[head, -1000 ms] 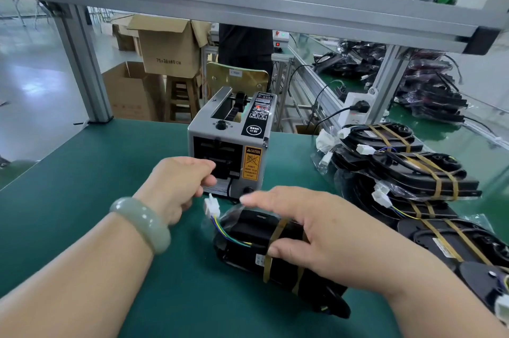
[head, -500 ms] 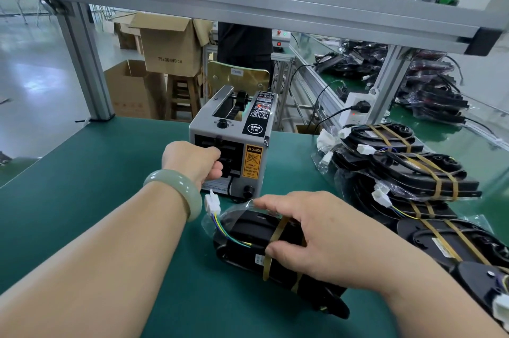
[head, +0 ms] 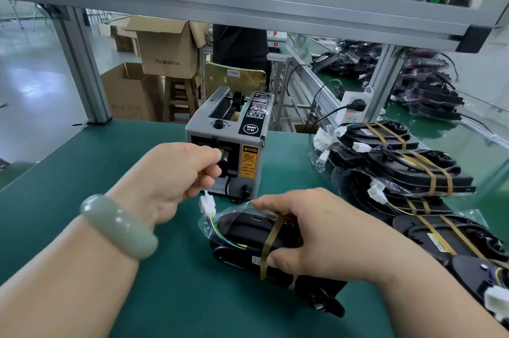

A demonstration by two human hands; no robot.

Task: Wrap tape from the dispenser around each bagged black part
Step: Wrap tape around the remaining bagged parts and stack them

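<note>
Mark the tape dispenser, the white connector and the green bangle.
grey boxy tape dispenser (head: pixel 249 161), head view, front face
white plastic connector (head: pixel 208 204), head view, body
pale green bangle (head: pixel 118 224), head view, upper band

Left arm reaches forward, wrist straight. Left hand (head: pixel 176 175) is fisted, thumb tip against forefinger, possibly pinching something; not resolvable. Right forearm enters from lower right, angled inward. Right hand (head: pixel 325 233) is palm down, fingers over the part (head: pixel 242 230), thumb curled on its near side, gripping.
</note>
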